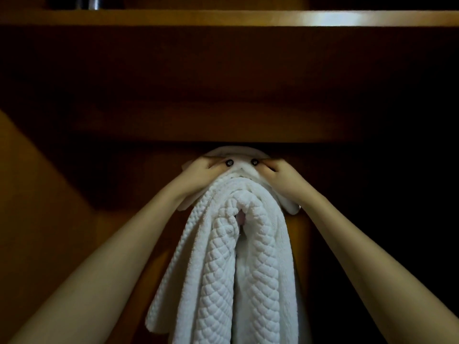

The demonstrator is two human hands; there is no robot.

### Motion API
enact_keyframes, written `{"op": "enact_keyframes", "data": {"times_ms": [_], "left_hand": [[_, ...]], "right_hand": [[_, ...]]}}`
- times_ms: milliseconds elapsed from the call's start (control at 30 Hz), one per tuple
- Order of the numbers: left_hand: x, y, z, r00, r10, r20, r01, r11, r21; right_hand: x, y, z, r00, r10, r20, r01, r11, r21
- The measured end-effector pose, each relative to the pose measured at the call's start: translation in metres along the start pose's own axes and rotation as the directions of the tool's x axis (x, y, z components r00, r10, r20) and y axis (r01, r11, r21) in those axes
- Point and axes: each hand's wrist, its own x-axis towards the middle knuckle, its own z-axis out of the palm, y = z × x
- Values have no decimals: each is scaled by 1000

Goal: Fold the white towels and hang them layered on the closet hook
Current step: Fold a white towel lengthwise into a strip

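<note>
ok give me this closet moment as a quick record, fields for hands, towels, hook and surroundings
setting: dim wooden closet, shelf right above the towels
front towel: quilted towel, white, hanging in long folds
back towel: smooth towel, white, showing at the top and both sides behind the quilted one
left grip: hand with fingers curled into the smooth cloth at the top, left of centre
right grip: hand doing the same, right of centre
hook: hidden under the cloth
stage: both towels layered and hanging, hands on the top

Wooden shelf (223, 135) sits just above towels (236, 244); both sides open.
</note>
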Motion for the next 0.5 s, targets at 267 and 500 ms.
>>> {"op": "enact_keyframes", "data": {"times_ms": [267,500], "left_hand": [[-26,33,-9,980,-169,100,162,984,76],[-73,98,-18,998,70,-1,-67,958,278]], "right_hand": [[-31,-19,-9,975,199,96,-212,964,159],[-79,-76,-43,996,87,-28,-89,995,-53]]}}
